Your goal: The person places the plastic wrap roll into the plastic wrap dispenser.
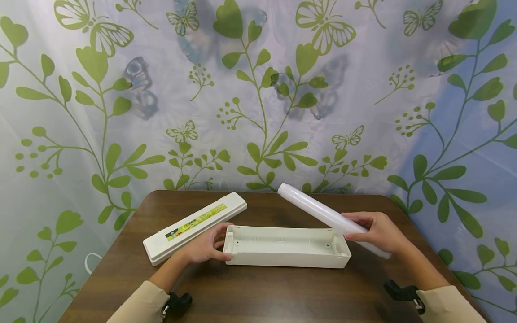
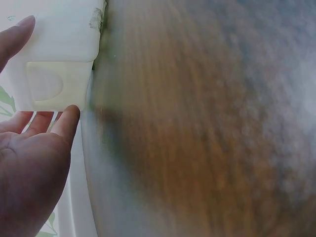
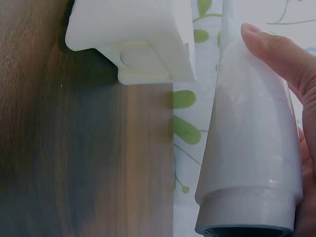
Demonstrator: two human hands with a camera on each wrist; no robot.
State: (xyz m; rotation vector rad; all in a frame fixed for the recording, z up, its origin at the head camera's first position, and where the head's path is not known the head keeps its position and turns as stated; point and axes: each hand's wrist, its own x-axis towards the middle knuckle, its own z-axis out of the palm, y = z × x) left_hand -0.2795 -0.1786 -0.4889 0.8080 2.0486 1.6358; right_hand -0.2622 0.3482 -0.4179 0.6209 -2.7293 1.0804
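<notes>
An open white plastic box, long and narrow, sits on the table with its hollow side up. At its left end my left hand grips it, thumb at the front corner and fingers at the back. The left wrist view shows the fingertips against the end wall of the box. My right hand holds a roll of plastic wrap, thumb on the near side, tilted over the right end of the box. In the right wrist view the roll shows its hollow core end.
A long white lid with a green and yellow label lies diagonally at the back left, partly behind my left hand. The brown wooden table ends at a leaf-patterned curtain. Black bands circle both wrists.
</notes>
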